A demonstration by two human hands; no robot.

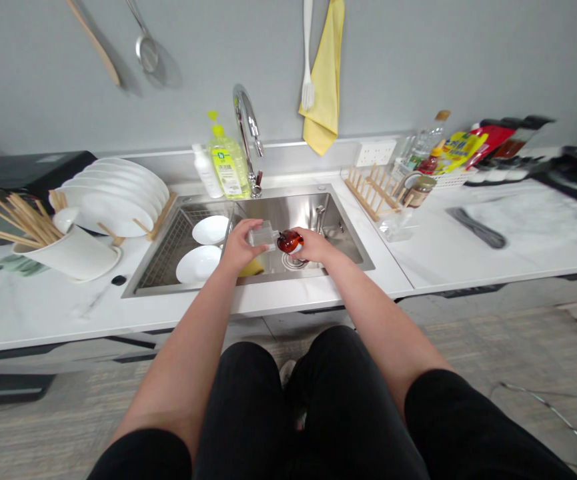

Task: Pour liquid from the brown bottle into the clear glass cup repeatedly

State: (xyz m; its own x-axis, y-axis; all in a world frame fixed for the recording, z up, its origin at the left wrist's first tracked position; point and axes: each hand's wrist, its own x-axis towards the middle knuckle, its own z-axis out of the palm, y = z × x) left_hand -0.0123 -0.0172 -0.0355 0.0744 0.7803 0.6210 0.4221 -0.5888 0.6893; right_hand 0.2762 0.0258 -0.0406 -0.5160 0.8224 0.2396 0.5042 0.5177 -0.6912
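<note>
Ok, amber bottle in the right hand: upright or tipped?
Tipped: the amber bottle lies roughly sideways in the right hand, above the steel sink, beside the clear container in the left hand.

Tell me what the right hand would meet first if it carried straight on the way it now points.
Probably the clear container held in the left hand, just past the amber bottle that the right hand grips. The two look close, though depth is hard to judge from here.

From here I see a white marble-look countertop (43,313) with a steel sink (288,213) set in; a white utensil caddy (68,257) and stacked white plates (113,200) sit toward its left end, a wooden rack (372,193) and grey cord (477,227) toward its right.
</note>
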